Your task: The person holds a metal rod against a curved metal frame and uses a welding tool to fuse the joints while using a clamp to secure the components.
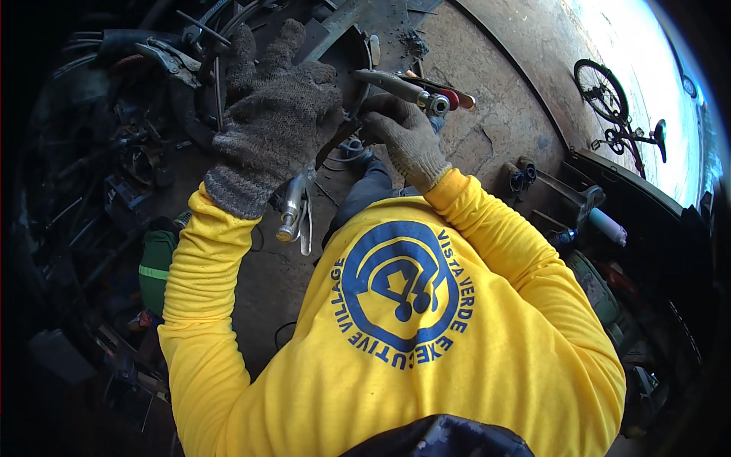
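Note:
My left hand (278, 114), in a dark grey knit glove, lies with its fingers spread over the metal work at the upper left. My right hand (403, 137), in a lighter knit glove, has its fingers curled in at the edge of the work; what they pinch is hidden. Just above it, locking pliers (392, 82) are set on the metal. A second pair of locking pliers (294, 204) hangs below my left palm, its screw end downward. More locking pliers (169, 61) sit left of my left fingers. A flat metal bar (335, 29) slants beyond the hands.
Red-handled tool (457, 99) lies just past my right hand. A green bag-like item (158, 263) is by my left sleeve. Dark metal scrap crowds the left. At right are a bicycle (624, 122), a pale bottle-shaped cylinder (608, 227) and a green rounded container (594, 286).

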A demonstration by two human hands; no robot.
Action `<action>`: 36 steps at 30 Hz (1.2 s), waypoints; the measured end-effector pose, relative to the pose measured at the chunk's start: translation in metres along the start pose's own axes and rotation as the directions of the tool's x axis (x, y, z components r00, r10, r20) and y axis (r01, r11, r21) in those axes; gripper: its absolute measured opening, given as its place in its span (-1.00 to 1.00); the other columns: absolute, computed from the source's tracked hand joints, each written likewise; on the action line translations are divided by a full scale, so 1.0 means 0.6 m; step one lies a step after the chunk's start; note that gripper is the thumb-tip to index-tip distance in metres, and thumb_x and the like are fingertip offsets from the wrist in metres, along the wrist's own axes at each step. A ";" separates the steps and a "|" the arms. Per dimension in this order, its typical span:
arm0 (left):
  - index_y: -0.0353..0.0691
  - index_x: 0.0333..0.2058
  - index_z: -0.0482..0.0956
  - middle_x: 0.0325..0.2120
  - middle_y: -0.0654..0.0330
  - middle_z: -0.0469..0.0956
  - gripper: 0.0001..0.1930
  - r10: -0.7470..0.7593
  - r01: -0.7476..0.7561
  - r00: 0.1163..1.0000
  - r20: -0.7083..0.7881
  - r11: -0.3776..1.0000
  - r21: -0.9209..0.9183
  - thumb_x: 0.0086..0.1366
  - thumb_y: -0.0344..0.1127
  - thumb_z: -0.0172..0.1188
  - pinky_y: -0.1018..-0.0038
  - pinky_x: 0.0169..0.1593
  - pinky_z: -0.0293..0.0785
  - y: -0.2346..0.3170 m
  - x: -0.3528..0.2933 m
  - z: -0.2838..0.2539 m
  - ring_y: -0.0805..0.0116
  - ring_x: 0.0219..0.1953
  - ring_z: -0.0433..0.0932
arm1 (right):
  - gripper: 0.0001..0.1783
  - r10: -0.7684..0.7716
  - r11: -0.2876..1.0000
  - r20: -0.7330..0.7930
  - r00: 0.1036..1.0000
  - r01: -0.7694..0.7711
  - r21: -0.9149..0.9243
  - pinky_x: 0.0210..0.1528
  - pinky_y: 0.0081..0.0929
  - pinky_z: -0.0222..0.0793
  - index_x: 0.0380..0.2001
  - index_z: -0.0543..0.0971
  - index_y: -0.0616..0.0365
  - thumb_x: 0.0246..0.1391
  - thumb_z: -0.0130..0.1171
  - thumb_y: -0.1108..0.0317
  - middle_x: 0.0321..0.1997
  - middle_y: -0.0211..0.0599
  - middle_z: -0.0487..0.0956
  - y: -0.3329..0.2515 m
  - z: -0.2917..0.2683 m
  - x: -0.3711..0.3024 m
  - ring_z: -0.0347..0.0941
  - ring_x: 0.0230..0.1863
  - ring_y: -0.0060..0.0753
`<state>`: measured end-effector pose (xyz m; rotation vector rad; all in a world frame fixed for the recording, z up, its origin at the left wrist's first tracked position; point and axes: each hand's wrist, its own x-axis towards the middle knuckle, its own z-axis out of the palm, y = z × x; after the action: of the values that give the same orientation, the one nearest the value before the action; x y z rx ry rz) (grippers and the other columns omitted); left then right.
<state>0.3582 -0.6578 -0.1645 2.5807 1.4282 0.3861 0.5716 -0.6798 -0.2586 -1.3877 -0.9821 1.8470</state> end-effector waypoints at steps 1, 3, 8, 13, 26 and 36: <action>-0.14 -0.18 0.73 -0.07 0.10 0.67 -0.74 0.011 -0.011 1.000 -0.002 1.000 -0.001 0.14 -0.26 0.45 0.21 0.22 0.49 0.000 0.001 -0.001 0.09 0.05 0.62 | -0.64 -0.011 1.000 -0.034 0.999 0.011 0.011 0.05 -0.35 0.57 0.06 0.55 0.29 0.24 0.26 0.38 -0.07 -0.16 0.65 0.002 -0.003 0.000 0.62 -0.11 -0.30; -0.15 -0.19 0.73 -0.08 0.11 0.68 -0.74 0.053 -0.051 0.998 -0.032 0.997 0.061 0.14 -0.26 0.44 0.22 0.20 0.50 -0.002 0.004 -0.004 0.11 0.03 0.64 | -0.63 -0.032 0.999 -0.103 0.994 0.035 0.031 0.02 -0.34 0.59 0.08 0.54 0.28 0.26 0.26 0.38 -0.04 -0.15 0.64 0.008 -0.009 0.000 0.62 -0.12 -0.30; -0.13 -0.21 0.72 -0.08 0.13 0.67 -0.77 0.010 -0.009 0.999 -0.046 1.000 0.017 0.14 -0.26 0.44 0.22 0.16 0.53 0.001 -0.001 0.005 0.13 -0.01 0.65 | -0.58 -0.060 0.998 -0.118 0.991 0.060 0.002 -0.02 -0.39 0.58 0.09 0.55 0.25 0.24 0.32 0.29 -0.08 -0.20 0.66 0.011 -0.019 0.001 0.62 -0.15 -0.36; -0.12 -0.21 0.72 -0.06 0.14 0.66 -0.76 -0.001 0.001 1.000 -0.019 1.000 0.009 0.14 -0.24 0.44 0.21 0.17 0.52 -0.001 -0.003 0.007 0.12 0.01 0.64 | -0.58 -0.075 0.979 -0.083 0.994 0.057 -0.196 0.00 -0.40 0.57 0.07 0.54 0.29 0.22 0.34 0.34 -0.08 -0.18 0.65 -0.010 -0.005 -0.007 0.62 -0.13 -0.34; -0.06 -0.23 0.75 -0.02 0.19 0.66 -0.78 -0.067 0.068 0.997 0.047 0.998 -0.002 0.14 -0.20 0.44 -0.02 0.44 0.11 0.006 0.001 0.000 0.07 0.20 0.51 | -0.37 -0.216 0.933 -0.118 0.969 0.169 -0.316 0.24 -0.33 0.48 0.20 0.54 0.03 0.00 0.38 0.31 0.11 -0.12 0.61 -0.025 0.038 -0.001 0.58 0.15 -0.16; -0.05 -0.23 0.75 -0.02 0.20 0.66 -0.79 -0.019 0.016 0.999 0.034 0.997 0.081 0.13 -0.22 0.44 -0.09 0.44 0.04 0.012 0.006 -0.011 0.03 0.27 0.45 | -0.45 -0.262 0.914 -0.107 0.959 0.211 -0.346 0.11 -0.30 0.55 0.04 0.45 0.31 0.02 0.42 0.35 -0.08 -0.07 0.63 -0.025 0.040 0.002 0.61 -0.04 -0.21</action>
<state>0.3636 -0.6584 -0.1556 2.6225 1.4828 0.2849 0.5486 -0.6757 -0.2424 -1.4997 -1.3630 1.4192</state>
